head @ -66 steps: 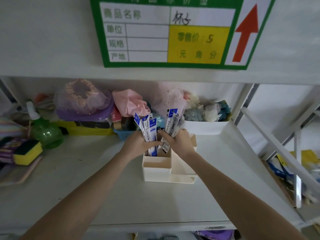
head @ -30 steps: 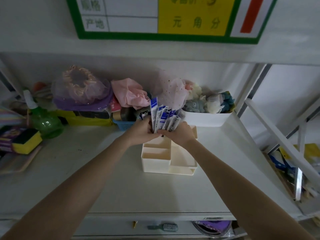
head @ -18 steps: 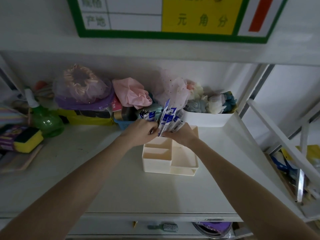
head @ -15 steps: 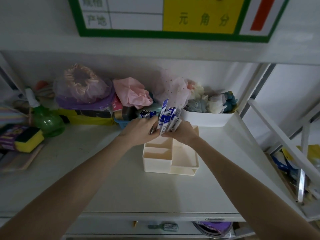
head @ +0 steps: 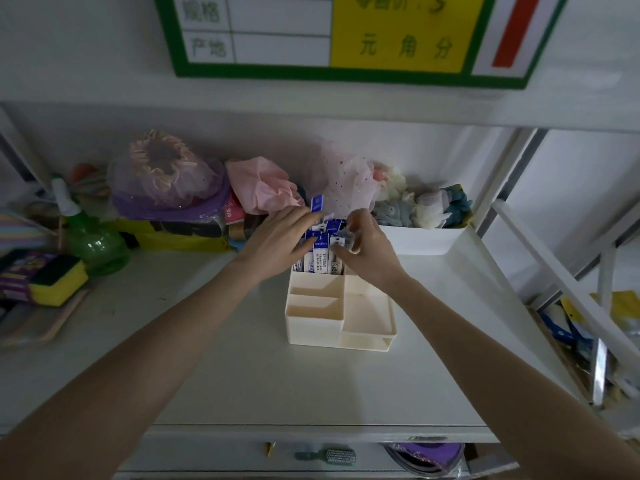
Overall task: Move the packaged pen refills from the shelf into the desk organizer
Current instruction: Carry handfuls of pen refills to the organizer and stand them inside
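Several blue-and-white packaged pen refills [head: 320, 251] stand upright in the back compartment of the cream desk organizer [head: 313, 329], which sits in the middle of the white shelf. My left hand [head: 277, 240] lies against the packs from the left with its fingers stretched over them, and one pack sticks up past the fingertips. My right hand [head: 369, 252] pinches the pack tops from the right. The organizer's front compartments hold nothing. The lower ends of the packs are hidden inside the compartment.
A white bin of plush items [head: 420, 240] stands just behind and to the right of the organizer. Pink cloth [head: 263, 185] and a purple bagged cap [head: 166, 178] fill the back. A green spray bottle [head: 91, 242] and yellow sponge [head: 52, 280] sit left. A slanted white rack frame [head: 554, 282] borders the right.
The fan of packs that both hands held above the organizer has come down into its back compartment. My hands have lowered with them and stay on the pack tops.
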